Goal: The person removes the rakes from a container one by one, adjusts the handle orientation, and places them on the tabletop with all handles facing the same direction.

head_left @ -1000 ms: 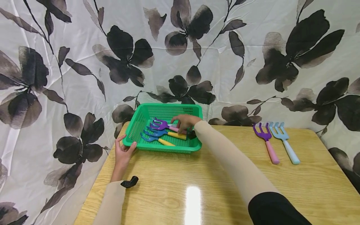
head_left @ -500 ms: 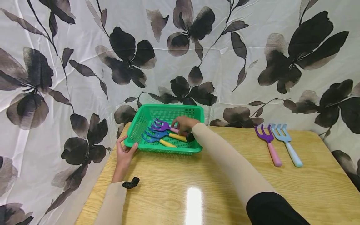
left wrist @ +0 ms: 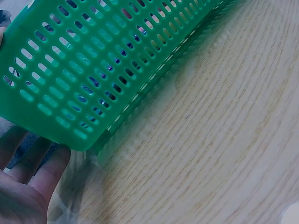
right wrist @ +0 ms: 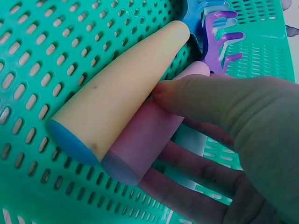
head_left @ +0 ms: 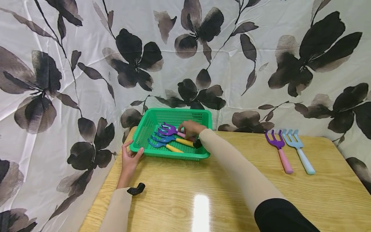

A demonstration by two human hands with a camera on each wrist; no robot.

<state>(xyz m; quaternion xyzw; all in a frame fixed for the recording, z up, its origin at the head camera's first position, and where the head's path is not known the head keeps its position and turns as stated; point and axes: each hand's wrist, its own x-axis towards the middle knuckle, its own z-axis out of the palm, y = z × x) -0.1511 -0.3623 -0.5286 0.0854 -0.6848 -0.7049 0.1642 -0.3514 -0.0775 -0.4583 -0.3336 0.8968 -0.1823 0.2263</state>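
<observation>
A green slotted plastic basket (head_left: 171,155) sits at the back left of the wooden table. My left hand (head_left: 129,161) holds its front left corner, thumb on the rim; in the left wrist view the fingers (left wrist: 51,172) reach under the edge. Inside the basket, my right hand (head_left: 191,130) pinches the pink handle (right wrist: 145,140) of a purple hand rake (head_left: 168,130), thumb on top and fingers below. Two blue hand rakes with yellow handles (head_left: 185,142) lie nearer the basket's front. A light blue rake shows partly beneath the purple one, mostly hidden.
On the right of the table (head_left: 232,199) lie a purple hand rake with a pink handle (head_left: 285,161) and a light blue hand rake (head_left: 305,162), side by side. A flower-printed cloth (head_left: 232,64) hangs behind the table and along its left.
My right hand has lowered from just above the rakes and its fingers have closed on the pink handle. The left hand keeps its hold on the basket; the head view shifts slightly.
</observation>
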